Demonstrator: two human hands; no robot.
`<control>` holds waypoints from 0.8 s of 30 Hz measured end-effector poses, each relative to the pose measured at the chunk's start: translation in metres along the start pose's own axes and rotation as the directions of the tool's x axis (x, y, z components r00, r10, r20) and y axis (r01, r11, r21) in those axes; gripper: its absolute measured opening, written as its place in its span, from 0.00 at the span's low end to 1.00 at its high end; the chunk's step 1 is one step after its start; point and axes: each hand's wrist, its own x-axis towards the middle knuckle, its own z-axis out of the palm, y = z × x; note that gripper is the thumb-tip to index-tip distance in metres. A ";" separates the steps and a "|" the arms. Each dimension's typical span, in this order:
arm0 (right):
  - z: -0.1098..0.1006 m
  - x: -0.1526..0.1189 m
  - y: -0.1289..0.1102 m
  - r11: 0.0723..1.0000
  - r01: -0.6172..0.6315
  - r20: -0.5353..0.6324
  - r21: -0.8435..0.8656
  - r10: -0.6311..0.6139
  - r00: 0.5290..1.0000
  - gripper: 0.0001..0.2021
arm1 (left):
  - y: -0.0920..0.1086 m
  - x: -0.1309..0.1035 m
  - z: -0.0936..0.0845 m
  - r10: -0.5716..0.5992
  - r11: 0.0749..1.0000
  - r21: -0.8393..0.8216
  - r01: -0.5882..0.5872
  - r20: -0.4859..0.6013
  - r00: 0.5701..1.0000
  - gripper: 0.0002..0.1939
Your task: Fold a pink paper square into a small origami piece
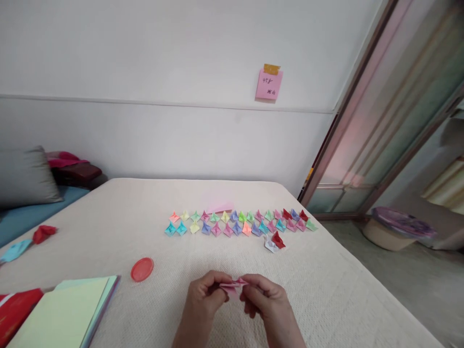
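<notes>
A small pink folded paper piece (235, 286) is pinched between both hands near the front of the table. My left hand (203, 296) grips its left side and my right hand (264, 296) grips its right side. Beyond them lie two rows of several small folded paper shapes (239, 222) in pink, blue, green, yellow and red. A red folded shape (278, 239) and a white folded shape (270, 245) sit just in front of the rows' right part.
A stack of coloured paper sheets (68, 314) lies front left, with a red round lid (142, 269) beside it. A pink sheet (219, 205) lies behind the rows. The cloth-covered table (326, 290) ends at right; a basin (393, 229) stands on the floor.
</notes>
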 end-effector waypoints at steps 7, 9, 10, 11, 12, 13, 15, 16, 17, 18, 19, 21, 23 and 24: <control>0.000 -0.002 -0.005 0.996 0.076 0.022 0.037 -0.077 0.997 0.09 | 0.004 -0.005 -0.001 0.119 0.993 -0.004 -0.119 0.037 0.992 0.07; 0.001 -0.001 -0.004 0.995 0.079 0.001 0.053 -0.079 0.997 0.06 | -0.001 -0.004 0.002 0.145 0.989 -0.043 -0.143 0.030 0.989 0.04; 0.001 -0.001 -0.004 0.995 0.076 -0.013 0.066 -0.075 0.997 0.05 | -0.004 -0.004 0.003 0.131 0.988 -0.088 -0.128 0.026 0.991 0.07; 0.001 -0.001 -0.004 0.994 0.073 -0.026 0.078 -0.071 0.997 0.06 | -0.007 -0.004 0.004 0.104 0.986 -0.134 -0.100 0.022 0.994 0.12; 0.001 -0.001 -0.004 0.994 0.071 -0.038 0.085 -0.068 0.997 0.08 | -0.010 -0.003 0.004 0.077 0.983 -0.171 -0.073 0.016 0.997 0.16; 0.001 -0.001 -0.004 0.994 0.074 -0.047 0.082 -0.070 0.996 0.10 | -0.012 -0.003 0.004 0.064 0.980 -0.192 -0.062 0.006 0.998 0.18; 0.001 -0.002 -0.004 0.995 0.084 -0.045 0.047 -0.082 0.996 0.11 | -0.013 -0.002 0.004 0.086 0.981 -0.172 -0.090 -0.028 0.996 0.15; 0.000 -0.002 -0.003 0.996 0.090 -0.038 0.022 -0.089 0.995 0.10 | -0.012 -0.002 0.003 0.111 0.983 -0.142 -0.115 -0.038 0.993 0.12; 0.000 -0.002 -0.003 0.995 0.096 -0.029 -0.003 -0.096 0.995 0.09 | -0.011 -0.001 0.002 0.135 0.984 -0.109 -0.138 -0.040 0.990 0.10; -0.001 -0.002 -0.002 0.994 0.104 -0.021 -0.026 -0.105 0.994 0.07 | -0.009 -0.001 0.001 0.157 0.984 -0.075 -0.159 -0.038 0.987 0.07; -0.002 -0.001 -0.001 0.992 0.113 -0.013 -0.047 -0.114 0.993 0.06 | -0.007 -0.002 0.000 0.173 0.984 -0.043 -0.174 -0.033 0.984 0.06; -0.004 0.000 0.001 0.988 0.136 0.008 -0.078 -0.136 0.991 0.04 | -0.005 -0.002 0.000 0.206 0.979 0.010 -0.206 -0.039 0.978 0.04; -0.005 0.000 0.003 0.985 0.154 0.036 -0.079 -0.152 0.988 0.02 | -0.005 -0.003 0.000 0.234 0.972 0.039 -0.232 -0.070 0.970 0.03; -0.005 0.001 0.004 0.985 0.157 0.046 -0.068 -0.155 0.987 0.02 | -0.005 -0.003 0.000 0.234 0.972 0.035 -0.232 -0.079 0.969 0.02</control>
